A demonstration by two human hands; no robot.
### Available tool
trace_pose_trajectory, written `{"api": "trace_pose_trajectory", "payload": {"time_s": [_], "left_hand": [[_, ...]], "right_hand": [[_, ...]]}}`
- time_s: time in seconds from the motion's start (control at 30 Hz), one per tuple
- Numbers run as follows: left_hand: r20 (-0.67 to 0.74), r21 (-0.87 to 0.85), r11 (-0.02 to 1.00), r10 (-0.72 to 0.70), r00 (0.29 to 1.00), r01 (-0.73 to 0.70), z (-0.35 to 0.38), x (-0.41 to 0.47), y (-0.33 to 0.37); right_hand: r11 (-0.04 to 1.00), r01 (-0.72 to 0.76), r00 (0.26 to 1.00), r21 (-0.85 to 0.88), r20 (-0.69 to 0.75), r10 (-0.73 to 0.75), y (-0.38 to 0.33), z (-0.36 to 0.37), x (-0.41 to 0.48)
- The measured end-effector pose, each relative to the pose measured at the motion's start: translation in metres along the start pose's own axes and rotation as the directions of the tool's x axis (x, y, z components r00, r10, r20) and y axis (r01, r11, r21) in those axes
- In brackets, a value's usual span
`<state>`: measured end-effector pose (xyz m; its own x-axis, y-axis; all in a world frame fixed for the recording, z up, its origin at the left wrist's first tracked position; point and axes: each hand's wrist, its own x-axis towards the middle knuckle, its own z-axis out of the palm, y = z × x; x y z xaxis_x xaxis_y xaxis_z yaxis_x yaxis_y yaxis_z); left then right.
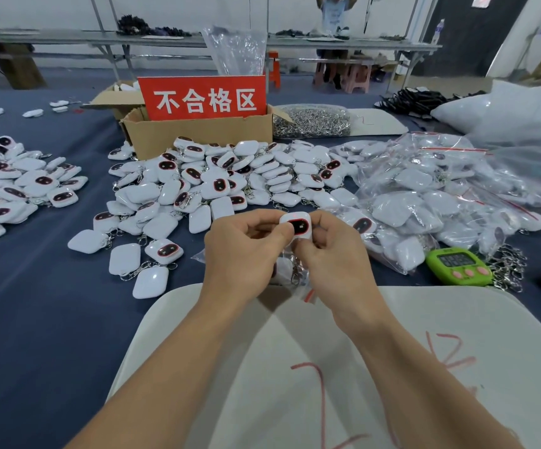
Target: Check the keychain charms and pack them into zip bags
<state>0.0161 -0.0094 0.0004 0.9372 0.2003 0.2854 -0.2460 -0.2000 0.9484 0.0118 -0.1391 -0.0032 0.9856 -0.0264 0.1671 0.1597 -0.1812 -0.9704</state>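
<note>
I am pinching one keychain charm [296, 225] between my left hand [246, 251] and right hand [334, 260], fingers curling round its sides, dark face towards me, above the far edge of the white board [295, 367] at the near edge of the desk [35, 303]

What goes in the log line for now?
phase: checking | charm: dark face up | left hand: pinches charm | right hand: pinches charm | zip bag: under hands

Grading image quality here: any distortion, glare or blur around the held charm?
Head view: wide-angle bowing bends the far benches; glare whitens the bagged charms; the held charm, pinched by left hand and right hand, is sharp; soft shadows on the white sheet.
</note>
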Motion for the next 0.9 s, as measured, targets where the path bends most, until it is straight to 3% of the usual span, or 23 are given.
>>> {"api": "trace_pose_trajectory", "payload": {"time_s": [0.17,0.37,0.53,0.7,0.9], "left_hand": [[-0.028,0.031,1.000,0.007,1.000,-0.006,0.000,0.000,0.000],[-0.030,0.191,0.965,0.187,0.982,-0.178,0.002,-0.007,0.005],[-0.110,0.283,0.953,0.140,0.984,-0.104,-0.002,-0.007,0.003],[-0.110,0.412,0.901,0.197,0.974,-0.135,-0.001,-0.007,0.002],[-0.093,0.345,0.933,0.145,0.985,-0.104,-0.003,-0.006,-0.002]], "right_hand": [[0.997,0.057,0.998,-0.050,-0.003,-0.057,-0.001,0.000,0.000],[0.971,0.176,0.983,-0.162,-0.027,-0.183,-0.001,-0.001,-0.001],[0.976,0.161,0.957,-0.147,-0.218,-0.191,-0.007,-0.010,0.001],[0.965,0.166,0.945,-0.202,-0.246,-0.214,-0.008,-0.010,0.000],[0.967,0.156,0.945,-0.202,-0.255,-0.206,-0.009,-0.009,0.000]]}}
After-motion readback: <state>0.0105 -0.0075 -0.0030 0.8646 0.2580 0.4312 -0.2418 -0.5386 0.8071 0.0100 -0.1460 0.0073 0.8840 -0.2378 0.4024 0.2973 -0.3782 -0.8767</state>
